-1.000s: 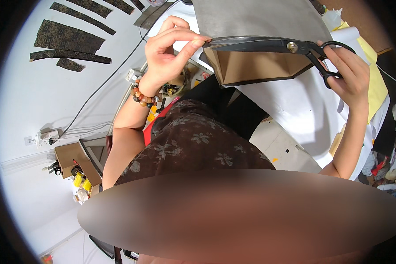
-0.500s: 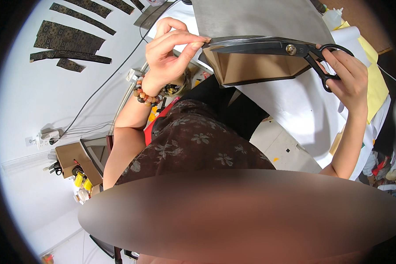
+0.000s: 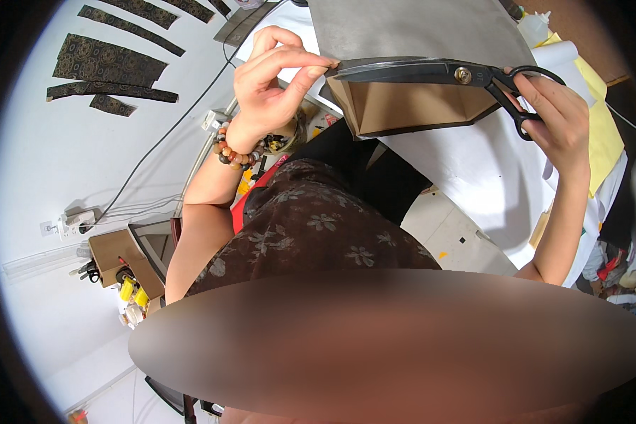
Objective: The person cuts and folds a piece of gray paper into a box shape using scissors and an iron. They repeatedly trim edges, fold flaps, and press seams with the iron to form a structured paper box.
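Note:
My right hand [image 3: 558,116] grips the black handles of a large pair of scissors [image 3: 431,74], fingers through the loops. The blades lie nearly together along the near upper edge of a box [image 3: 417,32] with a grey outer face and a brown inside. Their tips point left, toward the box's left corner. At that corner my left hand [image 3: 272,85] is closed in a pinch of thumb and forefinger, right by the scissor tips. What lies between those fingertips is too small to make out. A beaded bracelet [image 3: 239,152] circles my left wrist.
White paper [image 3: 473,169] covers the table below the box, with yellow sheets [image 3: 601,134] at the right. Dark patterned pieces [image 3: 109,60] hang on the left wall, and a black cable [image 3: 169,145] crosses it. A brown carton [image 3: 120,258] holding tools stands lower left.
The scissor handles have come closer together and the blades have closed further. My right hand has shifted slightly up and left. My left hand stays pinched at the corner.

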The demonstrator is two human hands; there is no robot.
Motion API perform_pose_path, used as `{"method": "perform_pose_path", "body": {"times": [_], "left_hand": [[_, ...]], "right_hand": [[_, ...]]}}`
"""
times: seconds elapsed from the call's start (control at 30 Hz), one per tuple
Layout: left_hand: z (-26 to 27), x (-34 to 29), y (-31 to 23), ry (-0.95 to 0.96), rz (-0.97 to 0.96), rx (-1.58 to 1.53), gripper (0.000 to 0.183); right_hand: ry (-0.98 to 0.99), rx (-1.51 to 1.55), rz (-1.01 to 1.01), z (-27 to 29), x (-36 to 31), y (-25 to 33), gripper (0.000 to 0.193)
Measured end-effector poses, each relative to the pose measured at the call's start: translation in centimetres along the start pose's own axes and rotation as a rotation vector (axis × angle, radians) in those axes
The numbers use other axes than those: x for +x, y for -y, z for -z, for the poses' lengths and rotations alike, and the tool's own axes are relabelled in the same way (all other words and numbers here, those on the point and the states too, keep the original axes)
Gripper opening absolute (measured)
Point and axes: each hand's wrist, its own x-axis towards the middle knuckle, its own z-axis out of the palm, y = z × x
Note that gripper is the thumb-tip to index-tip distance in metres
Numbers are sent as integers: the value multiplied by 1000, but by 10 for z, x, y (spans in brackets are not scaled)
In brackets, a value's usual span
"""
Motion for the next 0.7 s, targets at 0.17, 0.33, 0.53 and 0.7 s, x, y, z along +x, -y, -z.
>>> {"method": "perform_pose_path", "body": {"times": [0.17,0.33,0.53,0.7], "left_hand": [[-1,0,-1,-9,11,-14,7],[-2,0,-4,-9,19,-33,7],[-1,-1,-6,5,35,-40,7],[-2,-1,-6,-6,45,-57,7]], "right_hand": [[-63,38,45,-4,2,-4,60],[-59,95,28,-6,3,-6,60],[-59,91,43,-5,2,-8,62],[-20,41,36,-4,-3,-8,63]]}}
